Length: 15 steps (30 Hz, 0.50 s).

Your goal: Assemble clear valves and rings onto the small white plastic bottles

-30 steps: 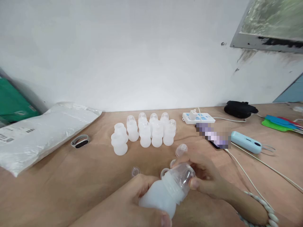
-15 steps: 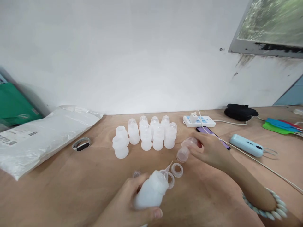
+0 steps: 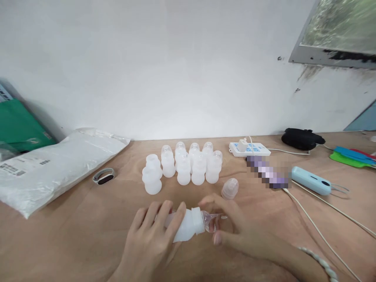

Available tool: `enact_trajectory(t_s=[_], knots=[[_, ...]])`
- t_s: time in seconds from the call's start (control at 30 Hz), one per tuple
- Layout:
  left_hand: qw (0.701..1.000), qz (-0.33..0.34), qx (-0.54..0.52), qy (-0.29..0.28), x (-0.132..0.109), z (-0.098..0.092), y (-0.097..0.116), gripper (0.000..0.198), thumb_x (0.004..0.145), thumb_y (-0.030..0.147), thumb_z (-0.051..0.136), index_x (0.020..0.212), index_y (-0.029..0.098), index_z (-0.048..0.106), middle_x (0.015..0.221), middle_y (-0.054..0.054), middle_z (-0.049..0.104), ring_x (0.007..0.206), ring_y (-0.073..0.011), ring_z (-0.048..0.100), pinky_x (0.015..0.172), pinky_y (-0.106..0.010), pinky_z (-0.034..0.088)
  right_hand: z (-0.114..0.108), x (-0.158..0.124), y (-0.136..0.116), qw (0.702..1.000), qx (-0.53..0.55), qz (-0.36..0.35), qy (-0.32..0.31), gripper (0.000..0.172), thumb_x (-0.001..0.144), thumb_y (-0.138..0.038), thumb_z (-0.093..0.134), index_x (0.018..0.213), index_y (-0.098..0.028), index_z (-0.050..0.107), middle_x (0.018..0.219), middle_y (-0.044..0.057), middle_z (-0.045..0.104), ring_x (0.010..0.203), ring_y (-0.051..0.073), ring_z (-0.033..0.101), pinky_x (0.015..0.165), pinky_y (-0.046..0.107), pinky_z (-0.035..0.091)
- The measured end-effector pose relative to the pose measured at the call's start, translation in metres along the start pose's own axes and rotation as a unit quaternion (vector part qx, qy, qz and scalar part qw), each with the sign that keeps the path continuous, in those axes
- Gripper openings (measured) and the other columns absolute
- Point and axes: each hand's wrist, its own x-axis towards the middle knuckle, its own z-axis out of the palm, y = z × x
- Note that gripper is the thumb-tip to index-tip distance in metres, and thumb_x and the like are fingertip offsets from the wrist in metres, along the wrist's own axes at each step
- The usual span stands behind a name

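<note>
My left hand [image 3: 155, 231] is wrapped round a white plastic squeeze bottle [image 3: 188, 225], which lies tilted with its neck to the right. A clear pointed nipple [image 3: 209, 216] sticks out of the bottle's neck. Close to that tip is my right hand [image 3: 232, 227], thumb and index finger apart. Below its fingers a clear ring [image 3: 210, 226] partly shows; the fingers hide the rest, and contact cannot be made out. Beyond the right hand a clear domed cap [image 3: 230, 188] stands on the table.
Several white bottles with clear domes [image 3: 198, 168] stand at the back, with two uncapped bottles [image 3: 152, 181] at their left. A fitness band [image 3: 104, 177] and a white parcel [image 3: 58, 164] lie left. Rightward are a power strip [image 3: 255, 150], a blurred-out phone [image 3: 267, 172], a light blue device [image 3: 311, 181] and cables.
My right hand has set down the clear cap and moved down and left to the bottle's tip. The left hand has turned the bottle flatter, its neck pointing right.
</note>
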Motion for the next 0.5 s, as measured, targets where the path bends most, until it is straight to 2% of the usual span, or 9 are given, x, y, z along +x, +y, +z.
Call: enact_trajectory(t_s=[0.13, 0.2, 0.3, 0.4, 0.47, 0.5], knots=[[0.999, 0.047, 0.015, 0.022, -0.001, 0.005, 0.006, 0.034, 0.089, 0.004, 0.037, 0.106, 0.015, 0.064, 0.080, -0.008, 0.072, 0.071, -0.0240, 0.061, 0.066, -0.036, 0.038, 0.027, 0.000, 0.008, 0.994, 0.086, 0.061, 0.025, 0.029, 0.089, -0.044, 0.065, 0.096, -0.023, 0.047, 0.088, 0.000, 0.058, 0.076, 0.015, 0.056, 0.068, 0.027, 0.047], [0.998, 0.066, -0.011, 0.020, -0.001, 0.006, 0.007, 0.032, 0.089, 0.005, 0.037, 0.105, 0.014, 0.063, 0.080, -0.007, 0.071, 0.070, -0.0227, 0.060, 0.066, -0.035, 0.040, 0.031, 0.001, 0.011, 0.991, 0.117, 0.059, 0.038, 0.030, 0.088, -0.042, 0.067, 0.090, -0.022, 0.044, 0.083, -0.002, 0.055, 0.072, 0.013, 0.053, 0.065, 0.025, 0.045], [0.997, 0.053, -0.055, 0.015, -0.002, 0.006, 0.006, 0.028, 0.088, 0.009, 0.040, 0.104, 0.013, 0.062, 0.081, -0.009, 0.070, 0.069, -0.0231, 0.059, 0.065, -0.035, 0.044, 0.031, 0.001, 0.013, 0.993, 0.109, 0.028, 0.043, 0.033, 0.084, -0.042, 0.070, 0.086, -0.022, 0.044, 0.077, -0.002, 0.054, 0.068, 0.012, 0.050, 0.060, 0.023, 0.042], [0.995, 0.033, -0.096, -0.008, -0.002, 0.004, 0.004, 0.028, 0.083, 0.012, 0.047, 0.106, 0.014, 0.061, 0.085, -0.010, 0.069, 0.070, -0.0245, 0.060, 0.063, -0.035, 0.048, 0.026, 0.000, 0.012, 0.998, 0.009, -0.026, 0.056, 0.032, 0.085, -0.046, 0.069, 0.088, -0.022, 0.048, 0.073, -0.002, 0.055, 0.064, 0.013, 0.052, 0.054, 0.023, 0.043], [0.989, 0.008, -0.144, -0.044, -0.002, 0.003, 0.003, 0.029, 0.079, 0.012, 0.052, 0.106, 0.014, 0.061, 0.086, -0.010, 0.069, 0.070, -0.0244, 0.061, 0.060, -0.035, 0.050, 0.021, 0.001, 0.011, 0.986, -0.099, -0.118, 0.062, 0.029, 0.088, -0.043, 0.067, 0.097, -0.021, 0.051, 0.079, 0.001, 0.062, 0.070, 0.015, 0.059, 0.060, 0.025, 0.049], [0.983, -0.010, -0.172, -0.065, -0.002, 0.002, 0.003, 0.030, 0.076, 0.012, 0.054, 0.105, 0.015, 0.061, 0.084, -0.008, 0.068, 0.070, -0.0239, 0.061, 0.059, -0.034, 0.051, 0.019, 0.002, 0.012, 0.969, -0.157, -0.184, 0.058, 0.024, 0.091, -0.038, 0.065, 0.103, -0.021, 0.052, 0.086, 0.003, 0.066, 0.077, 0.017, 0.062, 0.067, 0.026, 0.052]])
